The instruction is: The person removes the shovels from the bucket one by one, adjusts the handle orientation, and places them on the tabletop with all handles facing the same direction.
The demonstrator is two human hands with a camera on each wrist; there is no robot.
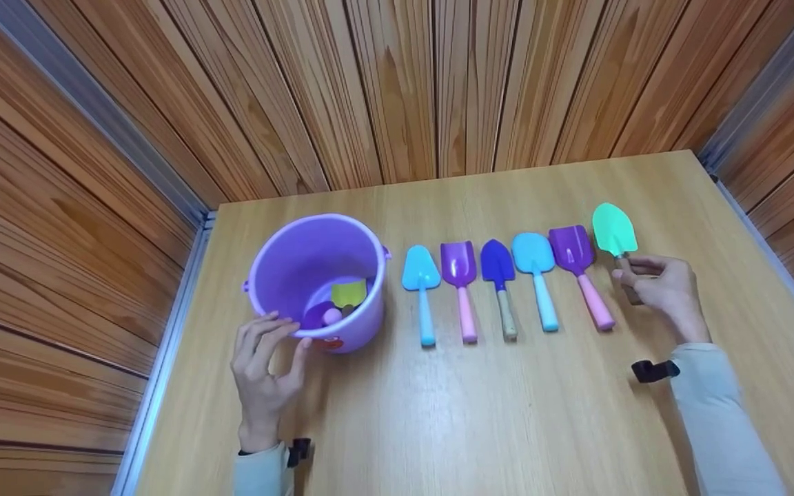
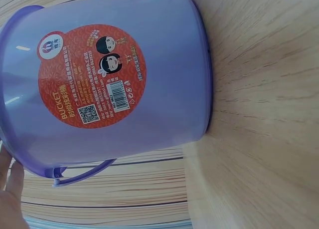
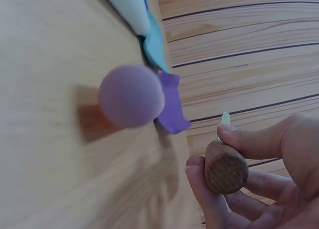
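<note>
Pinches the green trowel (image 1: 615,230) by its handle in the right grip (image 1: 666,291), the nearer, at 2 o'clock on the counter (image 1: 480,420); aims blade and long axis toward 11 o'clock. Beyond five shovels (image 1: 497,260), at 9 o'clock, holds the purple bucket (image 1: 311,258) by its rim with the left grip (image 1: 263,377).

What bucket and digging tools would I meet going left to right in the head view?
Purple bucket → light-blue triangular shovel → first purple scoop → dark-blue trowel → light-blue squarish shovel → second purple scoop → green trowel.
</note>
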